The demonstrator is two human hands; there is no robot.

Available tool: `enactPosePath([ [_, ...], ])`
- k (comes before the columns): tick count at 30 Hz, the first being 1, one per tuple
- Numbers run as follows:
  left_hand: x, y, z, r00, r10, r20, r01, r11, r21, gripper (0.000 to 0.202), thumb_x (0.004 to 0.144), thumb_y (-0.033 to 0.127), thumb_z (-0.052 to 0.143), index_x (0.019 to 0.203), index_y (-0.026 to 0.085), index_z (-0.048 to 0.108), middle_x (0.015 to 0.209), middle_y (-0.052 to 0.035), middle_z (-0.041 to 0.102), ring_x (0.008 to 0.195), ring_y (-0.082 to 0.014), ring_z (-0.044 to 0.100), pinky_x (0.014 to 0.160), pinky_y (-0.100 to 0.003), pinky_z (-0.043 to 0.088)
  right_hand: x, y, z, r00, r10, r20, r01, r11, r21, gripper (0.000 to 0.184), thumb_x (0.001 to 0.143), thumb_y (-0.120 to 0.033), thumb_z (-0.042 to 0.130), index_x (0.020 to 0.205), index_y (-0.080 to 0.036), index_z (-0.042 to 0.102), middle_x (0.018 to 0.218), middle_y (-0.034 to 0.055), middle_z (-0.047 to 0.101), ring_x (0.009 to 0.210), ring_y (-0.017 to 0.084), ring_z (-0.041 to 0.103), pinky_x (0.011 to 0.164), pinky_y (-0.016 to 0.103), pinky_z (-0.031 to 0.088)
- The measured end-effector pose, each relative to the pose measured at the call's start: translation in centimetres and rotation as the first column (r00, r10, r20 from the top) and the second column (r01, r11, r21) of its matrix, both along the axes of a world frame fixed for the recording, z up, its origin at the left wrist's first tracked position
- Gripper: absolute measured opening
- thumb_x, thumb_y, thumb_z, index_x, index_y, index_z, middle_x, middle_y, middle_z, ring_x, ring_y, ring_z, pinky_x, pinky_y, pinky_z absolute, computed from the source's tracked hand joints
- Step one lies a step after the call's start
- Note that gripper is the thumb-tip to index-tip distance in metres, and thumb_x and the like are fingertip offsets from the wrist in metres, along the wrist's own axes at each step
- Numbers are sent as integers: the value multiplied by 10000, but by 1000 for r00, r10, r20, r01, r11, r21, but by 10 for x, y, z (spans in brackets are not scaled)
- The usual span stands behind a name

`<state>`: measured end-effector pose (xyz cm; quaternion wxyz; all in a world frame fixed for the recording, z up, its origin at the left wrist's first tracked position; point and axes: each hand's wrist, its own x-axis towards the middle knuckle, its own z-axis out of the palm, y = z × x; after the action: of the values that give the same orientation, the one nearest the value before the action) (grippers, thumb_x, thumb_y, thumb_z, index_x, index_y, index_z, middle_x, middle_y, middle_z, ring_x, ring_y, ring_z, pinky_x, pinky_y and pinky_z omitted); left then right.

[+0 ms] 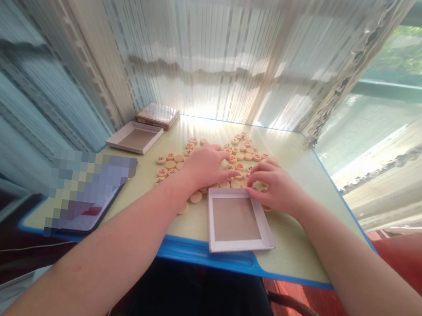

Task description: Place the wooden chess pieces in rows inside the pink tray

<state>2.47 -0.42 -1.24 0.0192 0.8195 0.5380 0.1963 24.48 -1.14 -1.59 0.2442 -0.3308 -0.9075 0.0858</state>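
Observation:
Several round wooden chess pieces [241,149] with red and dark characters lie scattered across the middle of a pale table [301,242] with a blue rim. My left hand [205,166] rests flat on the pieces, fingers stretched toward the right. My right hand [275,186] lies beside it with curled fingers touching pieces at the far edge of a shallow white cardboard box tray [237,221]. That tray sits near the table's front edge and holds nothing.
A second white tray [136,138] and a patterned box [158,115] lie at the far left. A dark tablet-like object [89,194], blurred out, lies at the front left. Sheer curtains [225,51] hang close behind the table. A red seat [396,255] is at the right.

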Motion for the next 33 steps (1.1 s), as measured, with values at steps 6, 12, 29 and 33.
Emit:
enactPosePath([
  [6, 2, 3, -3, 998, -36, -57, 37, 999, 20, 404, 873, 531, 469, 917, 230, 736, 961, -73, 645, 990, -260, 514, 907, -391, 410, 0, 1, 0, 1000, -14, 1, 14, 1000, 11, 76, 745, -240, 641, 679, -226, 674, 809, 49, 621, 850, 213, 533, 848, 389, 441],
  [12, 7, 7, -6, 1000, -12, -18, 12, 1000, -28, 340, 868, 463, 487, 862, 208, 713, 869, -63, 654, 904, -238, 550, 813, -350, 444, -1, 1, 0, 1000, -21, -6, 21, 1000, 12, 101, 769, -264, 621, 694, -222, 675, 813, 55, 627, 843, 215, 546, 819, 378, 444],
  [29, 0, 0, 11, 985, 59, 160, -37, 990, -133, 254, 739, 267, 543, 900, 206, 730, 958, -26, 700, 912, -207, 622, 818, -305, 496, 0, -2, 5, 1000, -30, -9, 30, 998, 54, 122, 766, -239, 603, 775, -242, 725, 916, 55, 660, 896, 232, 522, 901, 426, 405],
  [33, -6, 0, 15, 985, -47, 165, 78, 979, -191, 216, 704, 214, 544, 824, 222, 723, 888, 8, 707, 879, -186, 631, 800, -284, 502, -2, -3, 2, 1000, -23, 16, 22, 999, 29, 184, 811, -300, 593, 891, -270, 756, 990, 57, 661, 955, 248, 501, 922, 447, 393],
])
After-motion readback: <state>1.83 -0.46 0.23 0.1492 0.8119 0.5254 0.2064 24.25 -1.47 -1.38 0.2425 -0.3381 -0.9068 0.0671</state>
